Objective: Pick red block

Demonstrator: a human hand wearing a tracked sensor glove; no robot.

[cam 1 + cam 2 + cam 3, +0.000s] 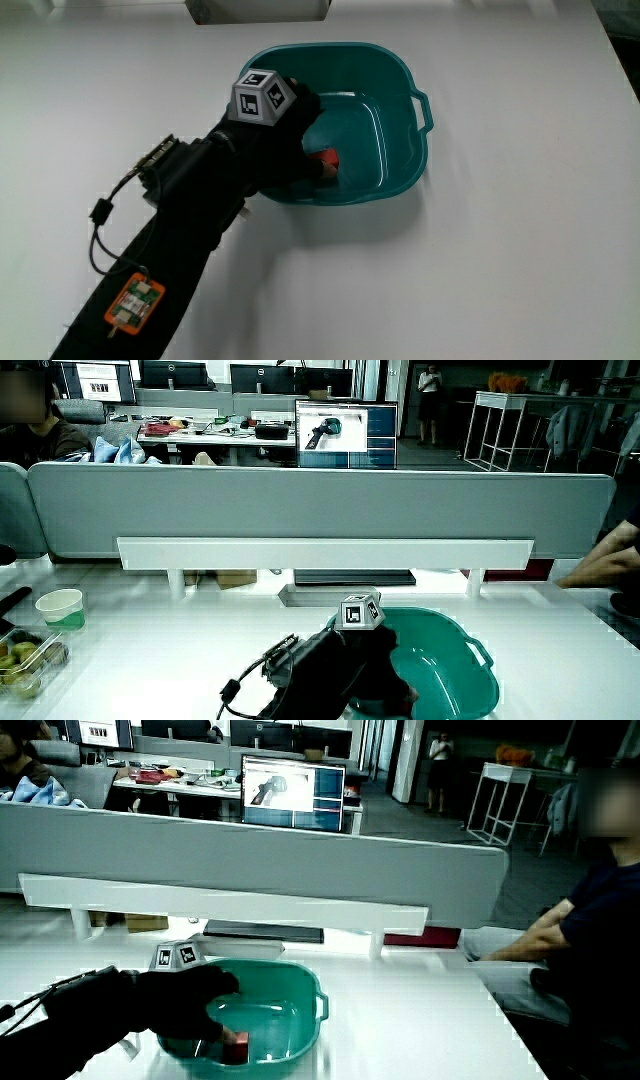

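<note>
**Reaching into the tub for the block**

Sitting on the white table, the teal tub holds the hand, fingers curled down, touching the red block; a firm grip I cannot tell. Small, rigid, probably light: pinch its flat sides.

Glossy smooth plastic teal basin on a matt white table.
</note>
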